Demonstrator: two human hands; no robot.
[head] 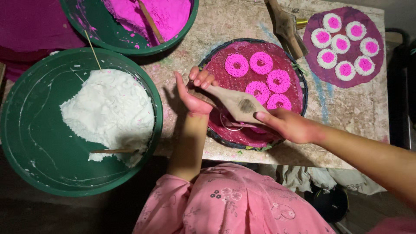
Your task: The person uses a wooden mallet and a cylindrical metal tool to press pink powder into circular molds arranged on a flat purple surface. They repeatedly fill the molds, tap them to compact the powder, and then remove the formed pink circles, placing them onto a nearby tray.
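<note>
**Item: leaf-shaped wooden mould, held over a round tray of pink rings**

Location: the wooden mould is held in the air above the near edge of the woven round tray, which sits on the stained table.

Grip: the left hand pinches the mould's narrow left tip, fingers curled around it. The right hand supports the opposite end from beneath, thumb pressed on the upper face.

Handling, judged: the mould looks stiff, light and dry, with tapered ends that suit a pinch hold. The pink rings appear crumbly and soft; they would likely break if touched.

Surroundings: a green basin of white paste with a thin stick stands to the left; a second green basin holds pink paste. A flat purple mat at the far right carries white-rimmed, pink-centred pieces.

Obscured: a dark spot marks the mould's upper face; whether it is a cavity or a stain cannot be told. The ring beneath the mould is mostly hidden. The pink basin is cut off by the frame.
</note>
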